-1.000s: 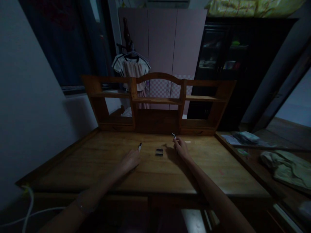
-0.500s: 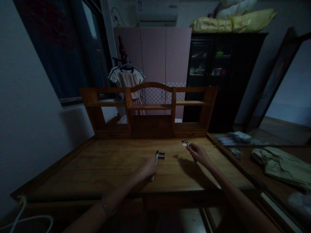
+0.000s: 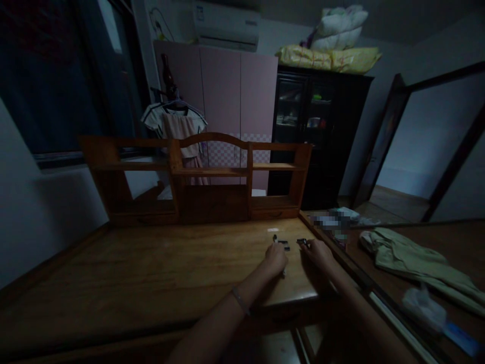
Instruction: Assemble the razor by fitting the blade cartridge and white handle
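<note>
Slim tool (image 3: pixel 275 238) at desk's (image 3: pixel 170 263) right; L hand's (image 3: pixel 276 259) fingers wrap its middle, prob. keeping far tip free. R hand's (image 3: pixel 321 253) fingers pinch dark-headed tool (image 3: pixel 302 242), ditto. Dark pieces (image 3: pixel 287 248) btwn. Raised rim (image 3: pixel 322 236) limits rightward room; shelf unit (image 3: pixel 212 172) blocks far side.

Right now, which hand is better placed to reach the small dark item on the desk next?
Left, probably: your left hand, gripping a slim tool, is beside the small dark item; your right hand, holding a dark-headed tool, is farther off.
</note>
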Available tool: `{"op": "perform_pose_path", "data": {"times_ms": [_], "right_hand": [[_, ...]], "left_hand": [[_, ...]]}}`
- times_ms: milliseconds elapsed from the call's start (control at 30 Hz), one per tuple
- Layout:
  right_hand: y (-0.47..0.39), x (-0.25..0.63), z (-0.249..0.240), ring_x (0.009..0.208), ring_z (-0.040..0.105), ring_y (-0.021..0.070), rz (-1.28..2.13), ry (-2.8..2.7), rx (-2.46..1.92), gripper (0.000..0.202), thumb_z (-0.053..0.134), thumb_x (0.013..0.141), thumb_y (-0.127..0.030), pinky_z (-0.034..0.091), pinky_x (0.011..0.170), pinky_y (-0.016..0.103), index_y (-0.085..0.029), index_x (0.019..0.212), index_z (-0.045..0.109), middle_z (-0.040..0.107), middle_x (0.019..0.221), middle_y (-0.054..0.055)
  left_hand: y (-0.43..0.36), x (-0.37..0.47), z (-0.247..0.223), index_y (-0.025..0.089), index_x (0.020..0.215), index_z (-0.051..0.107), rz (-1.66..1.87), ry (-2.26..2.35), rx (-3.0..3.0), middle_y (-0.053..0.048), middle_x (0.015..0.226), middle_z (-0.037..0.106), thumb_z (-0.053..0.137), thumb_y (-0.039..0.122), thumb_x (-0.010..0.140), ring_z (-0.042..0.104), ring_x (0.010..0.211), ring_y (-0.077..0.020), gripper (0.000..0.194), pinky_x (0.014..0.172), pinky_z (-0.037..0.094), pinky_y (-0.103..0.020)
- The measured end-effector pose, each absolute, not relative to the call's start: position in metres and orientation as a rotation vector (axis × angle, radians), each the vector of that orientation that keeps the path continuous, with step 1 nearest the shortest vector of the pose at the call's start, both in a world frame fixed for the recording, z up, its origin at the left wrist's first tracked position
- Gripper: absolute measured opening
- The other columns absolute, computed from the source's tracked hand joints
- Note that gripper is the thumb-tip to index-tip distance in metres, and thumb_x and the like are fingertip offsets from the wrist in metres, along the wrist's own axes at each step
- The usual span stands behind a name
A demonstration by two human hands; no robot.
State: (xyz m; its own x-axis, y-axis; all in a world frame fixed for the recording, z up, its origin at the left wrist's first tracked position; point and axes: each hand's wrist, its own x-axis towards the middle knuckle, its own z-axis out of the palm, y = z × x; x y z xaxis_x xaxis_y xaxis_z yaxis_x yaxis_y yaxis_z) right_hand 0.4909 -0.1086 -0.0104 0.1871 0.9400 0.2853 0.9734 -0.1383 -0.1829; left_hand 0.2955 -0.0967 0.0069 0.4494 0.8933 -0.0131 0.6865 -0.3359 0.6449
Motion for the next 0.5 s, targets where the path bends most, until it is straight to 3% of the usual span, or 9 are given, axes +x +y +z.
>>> {"op": "perform_pose_path", "data": {"times_ms": [300, 500], "right_hand": [[-0.093, 0.494, -0.017, 0.081, 0.064, 0.0213, -0.099, -1.746, -2.19, 0.036, 0.046, 0.088, -0.041, 0.036, 0.06, 0.024, -0.014, 0.092, 0.068, 0.069, 0.087, 0.013], [-0.101, 0.487, -0.013, 0.084, 0.064, 0.0229, -0.245, -1.673, -2.202, 0.041, 0.042, 0.089, -0.045, 0.04, 0.068, 0.026, -0.013, 0.086, 0.067, 0.067, 0.087, 0.014]], "left_hand": [[-0.113, 0.329, -0.003, 0.008, 0.107, 0.06, 0.536, 1.391, 2.316, -0.017, 0.104, 0.064, 0.043, 0.01, 0.083, 0.061, 0.098, -0.0224, 0.03, 0.082, 0.047, -0.027], [-0.12, 0.329, -0.007, 0.008, 0.108, 0.058, 0.55, 1.437, 2.362, -0.016, 0.107, 0.061, 0.04, 0.011, 0.085, 0.057, 0.103, -0.0225, 0.029, 0.088, 0.043, -0.029]]}}
